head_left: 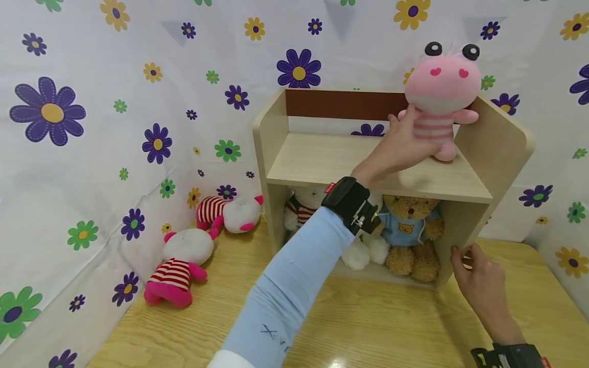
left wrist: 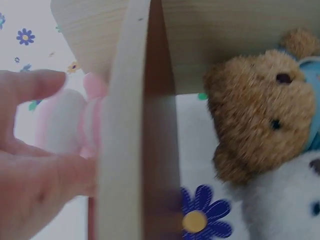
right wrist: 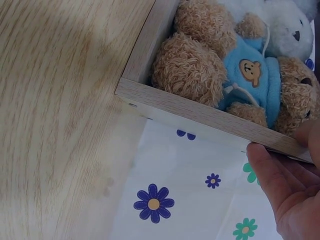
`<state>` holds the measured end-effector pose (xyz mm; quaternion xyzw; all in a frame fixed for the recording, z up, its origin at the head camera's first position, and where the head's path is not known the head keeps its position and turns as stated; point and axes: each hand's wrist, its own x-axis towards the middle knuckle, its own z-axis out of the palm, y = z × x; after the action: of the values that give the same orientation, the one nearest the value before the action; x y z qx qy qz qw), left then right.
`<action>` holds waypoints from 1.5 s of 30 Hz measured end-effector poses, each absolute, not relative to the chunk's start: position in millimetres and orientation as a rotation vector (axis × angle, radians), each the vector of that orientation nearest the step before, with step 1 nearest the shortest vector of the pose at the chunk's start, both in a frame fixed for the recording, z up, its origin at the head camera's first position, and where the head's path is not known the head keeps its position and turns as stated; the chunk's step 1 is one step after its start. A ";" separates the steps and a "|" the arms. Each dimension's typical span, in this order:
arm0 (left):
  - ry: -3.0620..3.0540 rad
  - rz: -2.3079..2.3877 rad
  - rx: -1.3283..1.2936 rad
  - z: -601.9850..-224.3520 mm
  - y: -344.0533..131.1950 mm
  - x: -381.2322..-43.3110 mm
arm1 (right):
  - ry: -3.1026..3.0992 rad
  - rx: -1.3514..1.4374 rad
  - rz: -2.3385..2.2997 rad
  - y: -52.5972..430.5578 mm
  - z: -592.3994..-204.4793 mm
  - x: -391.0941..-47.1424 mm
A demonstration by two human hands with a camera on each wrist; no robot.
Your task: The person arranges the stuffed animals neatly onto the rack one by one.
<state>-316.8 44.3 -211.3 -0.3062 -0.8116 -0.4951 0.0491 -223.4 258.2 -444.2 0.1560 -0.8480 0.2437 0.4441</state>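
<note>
A pink plush toy (head_left: 442, 87) with a striped body and black eyes is upright at the right end of the wooden shelf unit's (head_left: 317, 156) upper level. My left hand (head_left: 405, 140) touches the left side of its body, thumb high and fingers extended low in front of it. The left wrist view shows the thumb and fingers spread apart, with the plush toy (left wrist: 65, 120) beyond them. Lower right, my right hand (head_left: 483, 283) grips the front edge of the unit's side panel. In the right wrist view its fingers (right wrist: 272, 175) lie along the panel's outer face.
The lower compartment holds a brown teddy bear (head_left: 405, 225) in a blue hoodie, a white plush (head_left: 359, 253) and a plush in striped clothing (head_left: 306, 212). Two pink-and-white striped plush toys (head_left: 184, 248) lie on the wooden table (head_left: 368, 322) at left. A flowered cloth (head_left: 106, 179) hangs behind.
</note>
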 end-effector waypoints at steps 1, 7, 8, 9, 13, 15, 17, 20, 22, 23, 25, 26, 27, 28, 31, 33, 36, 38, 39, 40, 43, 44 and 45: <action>-2.496 -1.481 -0.934 -210.1 42.2 -314.5 | -2.102 0.387 0.595 258.4 -444.5 -223.2; -2.806 -0.939 -0.978 -205.4 36.1 -301.9 | -2.075 0.371 0.589 261.1 -446.1 -223.2; -2.846 -0.807 -0.958 -205.9 36.5 -300.4 | -2.074 0.367 0.604 261.1 -446.3 -223.3; -2.881 -0.699 -0.923 -206.7 36.8 -299.0 | -2.075 0.364 0.611 260.9 -446.6 -223.3; -2.929 -0.534 -0.817 -213.4 40.2 -296.1 | -2.091 0.362 0.632 258.5 -447.3 -222.9; -2.941 -0.461 -0.765 -216.9 42.0 -295.4 | -2.097 0.362 0.632 257.1 -447.5 -222.2; -2.930 -0.381 -0.753 -219.5 43.2 -294.6 | -2.095 0.369 0.625 256.0 -446.9 -221.3; -2.913 -0.323 -0.777 -222.1 44.7 -293.5 | -2.087 0.377 0.620 256.0 -446.6 -220.2; -2.904 -0.323 -0.792 -223.7 45.2 -292.4 | -2.083 0.382 0.617 256.1 -446.7 -219.8; -2.908 -0.328 -0.792 -225.0 45.5 -292.8 | -2.084 0.383 0.617 256.1 -446.9 -219.6; -2.914 -0.329 -0.786 -227.0 45.2 -292.9 | -2.087 0.387 0.620 255.8 -447.4 -219.3; -2.917 -0.318 -0.782 -227.7 44.6 -293.0 | -2.089 0.388 0.618 255.4 -447.6 -219.0; -2.920 -0.315 -0.782 -228.1 44.0 -292.7 | -2.088 0.391 0.617 255.1 -447.8 -218.5; -2.921 -0.310 -0.786 -228.1 43.2 -292.4 | -2.087 0.395 0.613 255.0 -447.9 -218.0; -2.885 -0.305 -0.824 -225.7 39.3 -287.8 | -2.076 0.402 0.613 255.1 -447.7 -216.8; -2.811 -0.318 -0.886 -224.1 35.7 -283.3 | -2.071 0.407 0.618 255.5 -447.1 -216.9; -2.646 -0.408 -1.005 -225.8 28.6 -272.7 | -2.071 0.415 0.615 256.1 -446.1 -217.0; -2.517 -0.500 -1.089 -229.5 24.2 -263.0 | -2.076 0.422 0.610 256.2 -445.8 -217.0; -2.452 -0.552 -1.129 -232.4 22.0 -257.3 | -2.076 0.424 0.613 256.2 -445.7 -217.0; -2.391 -0.589 -1.161 -235.7 20.0 -251.3 | -2.078 0.423 0.612 256.0 -445.5 -217.0; -2.230 -0.620 -1.254 -247.1 13.7 -231.5 | -2.082 0.423 0.626 255.7 -446.1 -216.2; -2.187 -0.609 -1.276 -252.0 11.2 -224.8 | -2.082 0.422 0.624 255.7 -446.3 -215.8; -2.151 -0.596 -1.300 -257.2 8.2 -218.5 | -2.082 0.421 0.621 255.7 -446.4 -215.5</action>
<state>-218.5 8.2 -257.2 -0.4837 -0.8005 -0.2218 0.2758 -215.5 255.7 -446.4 0.1699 -0.8412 0.2510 0.4477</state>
